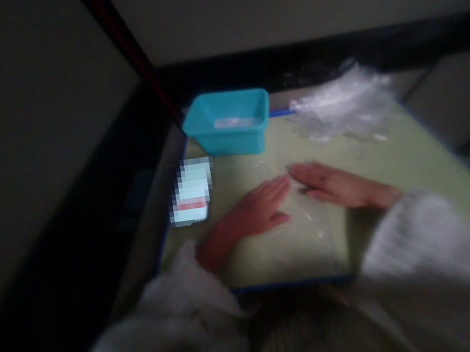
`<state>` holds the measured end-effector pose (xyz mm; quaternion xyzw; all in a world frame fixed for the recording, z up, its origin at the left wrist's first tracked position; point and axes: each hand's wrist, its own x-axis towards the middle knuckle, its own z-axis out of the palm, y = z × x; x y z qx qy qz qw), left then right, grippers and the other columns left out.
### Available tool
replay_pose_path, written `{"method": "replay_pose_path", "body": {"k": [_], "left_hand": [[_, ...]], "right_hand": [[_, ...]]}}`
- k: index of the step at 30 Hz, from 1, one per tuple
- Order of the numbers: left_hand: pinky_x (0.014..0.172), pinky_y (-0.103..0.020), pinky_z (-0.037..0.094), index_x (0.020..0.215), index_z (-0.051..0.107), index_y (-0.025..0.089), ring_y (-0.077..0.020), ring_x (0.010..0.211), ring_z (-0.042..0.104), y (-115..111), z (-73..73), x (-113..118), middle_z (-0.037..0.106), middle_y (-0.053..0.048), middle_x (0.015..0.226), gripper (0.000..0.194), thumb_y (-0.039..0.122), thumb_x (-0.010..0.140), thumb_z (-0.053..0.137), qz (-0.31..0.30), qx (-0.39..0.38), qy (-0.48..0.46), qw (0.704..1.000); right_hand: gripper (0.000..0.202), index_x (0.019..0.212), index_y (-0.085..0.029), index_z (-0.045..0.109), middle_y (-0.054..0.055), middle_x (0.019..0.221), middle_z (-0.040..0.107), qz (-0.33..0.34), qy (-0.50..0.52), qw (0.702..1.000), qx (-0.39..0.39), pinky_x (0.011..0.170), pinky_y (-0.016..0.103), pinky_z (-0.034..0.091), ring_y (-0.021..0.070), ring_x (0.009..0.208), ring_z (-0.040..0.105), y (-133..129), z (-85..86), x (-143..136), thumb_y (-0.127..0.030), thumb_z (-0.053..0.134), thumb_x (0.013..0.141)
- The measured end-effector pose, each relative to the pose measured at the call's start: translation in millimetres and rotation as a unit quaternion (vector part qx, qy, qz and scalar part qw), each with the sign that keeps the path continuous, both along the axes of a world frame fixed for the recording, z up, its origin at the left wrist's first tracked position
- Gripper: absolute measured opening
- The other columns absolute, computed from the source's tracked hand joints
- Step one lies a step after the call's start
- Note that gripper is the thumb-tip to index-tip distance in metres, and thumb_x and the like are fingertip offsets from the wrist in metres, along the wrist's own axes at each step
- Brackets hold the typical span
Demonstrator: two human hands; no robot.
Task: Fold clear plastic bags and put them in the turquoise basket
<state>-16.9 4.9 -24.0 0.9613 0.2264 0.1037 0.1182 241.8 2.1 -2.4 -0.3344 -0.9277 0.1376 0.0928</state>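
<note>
A clear plastic bag lies flat on the table in front of me, its outline faint and its surface catching a few glints. My left hand rests palm down over its left part, fingers stretched out toward the upper right. From the other side my right hand reaches over the bag's upper part, also palm down with fingers extended. The two sets of fingertips almost meet. Neither hand grips anything that I can see. The picture is dim and blurred, so whether the palms press on the plastic is hard to see.
A turquoise plastic basin stands at the table's back left, a pale patch inside it. A heap of clear plastic bags lies at the back right. A lit phone is by the left edge. The yellowish table has blue edging.
</note>
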Motion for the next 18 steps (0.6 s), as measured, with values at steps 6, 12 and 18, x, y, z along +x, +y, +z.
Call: {"method": "replay_pose_path", "body": {"k": [6,12,18], "left_hand": [[0.115,-0.039,0.016,0.141,0.028,0.008,-0.0234,0.141,0.015,-1.9,2.8,2.1,0.023,-0.017,0.15,0.066,0.049,0.091,0.041,0.006,0.006,0.028,1.0],[0.115,-0.039,0.015,0.141,0.027,0.007,-0.0239,0.141,0.014,-2.2,3.5,2.0,0.023,-0.017,0.15,0.068,0.051,0.09,0.04,0.006,0.018,0.03,0.999],[0.114,-0.042,0.016,0.142,0.028,0.012,-0.024,0.141,0.014,-1.8,4.0,1.9,0.022,-0.015,0.151,0.066,0.05,0.09,0.042,-0.004,0.02,0.023,1.0]], "right_hand": [[0.064,0.148,-0.016,0.015,0.014,0.149,0.026,-0.007,-0.006,1.0,0.012,0.112,0.052,0.016,0.026,0.138,0.023,2.5,-10.9,1.7,-0.045,0.034,0.094],[0.069,0.148,-0.017,0.009,0.016,0.15,0.022,-0.039,-0.027,0.999,0.019,0.11,0.054,0.019,0.0283,0.137,0.023,2.8,-14.4,6.8,-0.052,0.032,0.093],[0.07,0.148,-0.022,0.003,0.013,0.152,0.018,-0.046,-0.026,0.998,0.037,0.11,0.054,0.017,0.028,0.138,0.02,4.5,-21.5,8.7,-0.054,0.03,0.093]]}}
